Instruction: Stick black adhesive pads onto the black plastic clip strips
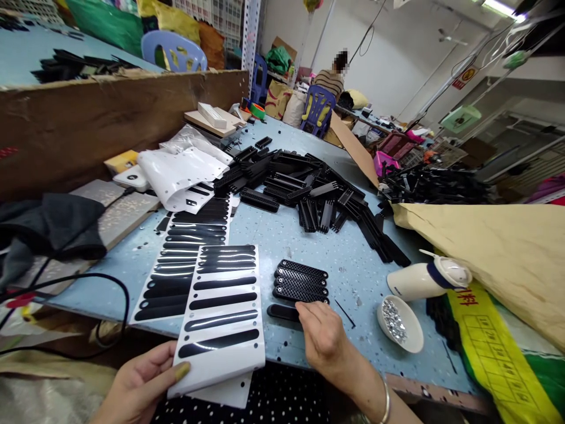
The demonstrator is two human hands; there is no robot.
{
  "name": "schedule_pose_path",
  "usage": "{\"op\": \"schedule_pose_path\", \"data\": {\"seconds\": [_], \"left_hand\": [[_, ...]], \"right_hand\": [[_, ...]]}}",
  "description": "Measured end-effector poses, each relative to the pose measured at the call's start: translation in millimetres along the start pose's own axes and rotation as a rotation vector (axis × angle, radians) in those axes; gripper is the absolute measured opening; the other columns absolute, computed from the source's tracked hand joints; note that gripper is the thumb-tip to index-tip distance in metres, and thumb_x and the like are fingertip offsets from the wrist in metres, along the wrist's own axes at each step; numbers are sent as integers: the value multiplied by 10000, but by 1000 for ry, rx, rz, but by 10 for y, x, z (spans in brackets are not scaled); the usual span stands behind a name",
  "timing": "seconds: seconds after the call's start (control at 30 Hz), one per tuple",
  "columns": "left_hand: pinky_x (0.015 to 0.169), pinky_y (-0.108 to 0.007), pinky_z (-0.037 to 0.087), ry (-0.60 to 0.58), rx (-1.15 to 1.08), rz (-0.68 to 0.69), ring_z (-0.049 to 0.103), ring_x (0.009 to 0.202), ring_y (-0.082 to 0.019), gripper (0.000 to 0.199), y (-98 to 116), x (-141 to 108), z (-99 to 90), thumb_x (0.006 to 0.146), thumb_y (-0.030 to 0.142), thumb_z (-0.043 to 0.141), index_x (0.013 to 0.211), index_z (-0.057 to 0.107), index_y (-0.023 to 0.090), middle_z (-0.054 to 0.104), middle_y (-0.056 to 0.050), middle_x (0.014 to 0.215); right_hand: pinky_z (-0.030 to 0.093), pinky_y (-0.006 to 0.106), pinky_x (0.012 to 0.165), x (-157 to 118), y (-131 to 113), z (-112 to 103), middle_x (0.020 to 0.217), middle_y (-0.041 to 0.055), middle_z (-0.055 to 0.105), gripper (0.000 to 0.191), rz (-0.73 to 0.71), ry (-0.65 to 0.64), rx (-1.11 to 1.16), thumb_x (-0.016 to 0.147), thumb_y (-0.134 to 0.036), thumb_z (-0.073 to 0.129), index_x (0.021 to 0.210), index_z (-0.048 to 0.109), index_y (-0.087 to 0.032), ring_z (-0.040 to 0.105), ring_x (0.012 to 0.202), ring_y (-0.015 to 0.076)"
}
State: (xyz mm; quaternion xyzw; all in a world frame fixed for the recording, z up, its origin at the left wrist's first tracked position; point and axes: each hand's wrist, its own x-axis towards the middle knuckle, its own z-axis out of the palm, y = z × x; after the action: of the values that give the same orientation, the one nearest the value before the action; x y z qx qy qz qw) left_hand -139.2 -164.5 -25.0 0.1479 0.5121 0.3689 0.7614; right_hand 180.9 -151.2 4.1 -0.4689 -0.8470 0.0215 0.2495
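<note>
My left hand [148, 374] pinches the lower left corner of a white sheet [225, 294] that carries black rounded strips. Under it on the blue table lies a longer sheet [176, 259] with more black strips. The closed fingers of my right hand [324, 335] rest at the right end of a smooth black bar [283, 312]; whether they grip it is hidden. Just above that bar, several textured black bars [301, 280] lie side by side. A thin black hex key [345, 314] is right of my right hand.
A large pile of black parts [304, 182] covers the table's back. At right are a bowl of small metal pieces [399, 324], a white bottle [419, 280] and brown paper [494, 247]. Cables [88, 277] hang at left. A person [330, 81] sits far behind.
</note>
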Motion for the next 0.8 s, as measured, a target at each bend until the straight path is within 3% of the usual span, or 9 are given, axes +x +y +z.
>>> {"op": "schedule_pose_path", "data": {"seconds": [0.2,0.27,0.37,0.5,0.67,0.8], "left_hand": [[761,-305,561,-5,31,41,716,884,-286,342,-14,-4,47,598,231,874,922,777,185,783,-61,830],[776,-301,546,-44,39,71,713,855,-265,317,-9,-49,103,627,221,854,930,775,171,780,-69,838],[763,-315,525,-132,34,124,694,810,-249,314,2,-140,176,651,210,827,952,766,147,769,-94,871],[712,-282,486,-122,61,196,648,743,-206,278,2,-237,211,690,241,799,940,761,124,746,-95,842],[628,-230,420,-93,102,263,558,616,-144,132,10,-227,249,741,274,746,760,764,144,701,-29,668],[658,-243,416,-110,194,326,551,648,-160,103,73,-166,308,737,235,716,714,770,150,704,-29,675]], "right_hand": [[547,428,678,32,-272,-39,881,129,692,334,29,213,76,842,-2,487,1117,619,-137,638,819,256],[549,415,663,115,-451,50,862,118,688,304,14,182,199,841,-14,508,1088,629,-143,635,794,246],[553,454,781,288,-717,277,973,122,692,308,-20,113,356,847,-53,531,1118,629,-159,633,912,265],[513,507,908,460,-964,615,1085,123,689,318,19,97,507,814,-183,632,1133,639,-174,613,1030,296],[503,482,889,480,-992,817,1025,113,715,271,100,136,616,769,-176,679,1039,699,-182,628,1002,279],[518,389,817,515,-916,768,924,61,743,154,177,33,775,805,-175,650,910,750,-227,655,905,229]]}}
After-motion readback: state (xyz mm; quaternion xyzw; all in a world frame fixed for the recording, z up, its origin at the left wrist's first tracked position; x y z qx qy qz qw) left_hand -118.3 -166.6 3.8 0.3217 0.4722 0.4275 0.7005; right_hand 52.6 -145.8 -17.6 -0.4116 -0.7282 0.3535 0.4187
